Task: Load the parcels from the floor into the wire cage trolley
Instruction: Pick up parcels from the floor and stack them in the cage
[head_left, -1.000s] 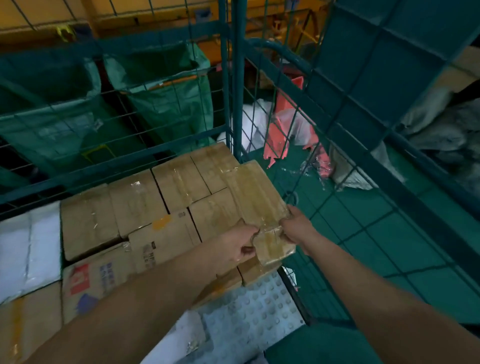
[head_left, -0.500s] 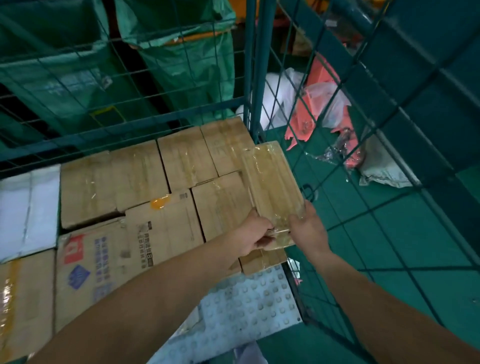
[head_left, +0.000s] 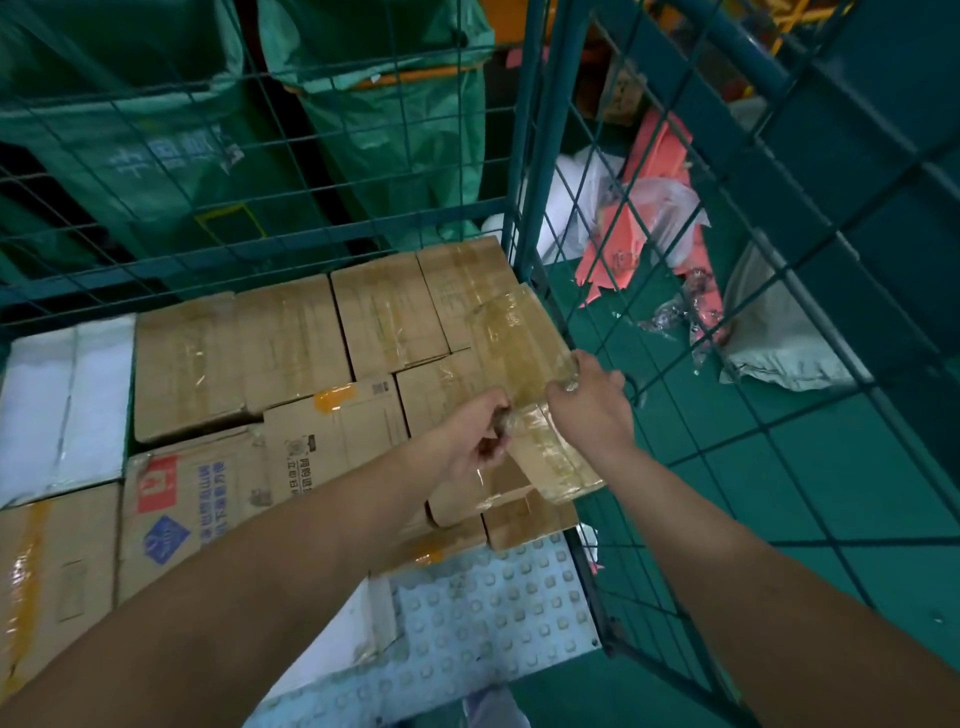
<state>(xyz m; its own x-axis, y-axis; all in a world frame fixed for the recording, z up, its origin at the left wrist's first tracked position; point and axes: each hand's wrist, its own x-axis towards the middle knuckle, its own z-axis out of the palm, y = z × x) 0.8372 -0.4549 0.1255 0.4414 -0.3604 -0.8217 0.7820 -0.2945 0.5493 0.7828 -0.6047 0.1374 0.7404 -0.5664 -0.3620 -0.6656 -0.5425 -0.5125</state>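
Writing first: the box with the red square logo (head_left: 195, 512) carries blue print and a blue diamond mark below the red, but the characters are too blurred for you to read; the neighbouring box with the orange tape (head_left: 335, 431) has a small barcode patch and dark lines of print, likewise unreadable; the green sack (head_left: 156, 156) behind the mesh bears pale characters, also unclear. Your left hand (head_left: 475, 434) reaches in with the arm stretched forward, fingers curled under the near left edge of the taped parcel (head_left: 524, 353), gripping it; your right hand (head_left: 589, 405) comes in from the right, thumb and fingers closed over the parcel's right edge, gripping it too. The parcel is long, brown, wrapped in clear tape, and lies tilted on top of the other boxes at the right side of the cage trolley (head_left: 535, 156), just beside its corner post and the right mesh wall; a white box (head_left: 62, 400) sits at the left; outside the mesh, orange packets (head_left: 623, 244) and a grey bag (head_left: 779, 343) lie on the green floor (head_left: 831, 493).
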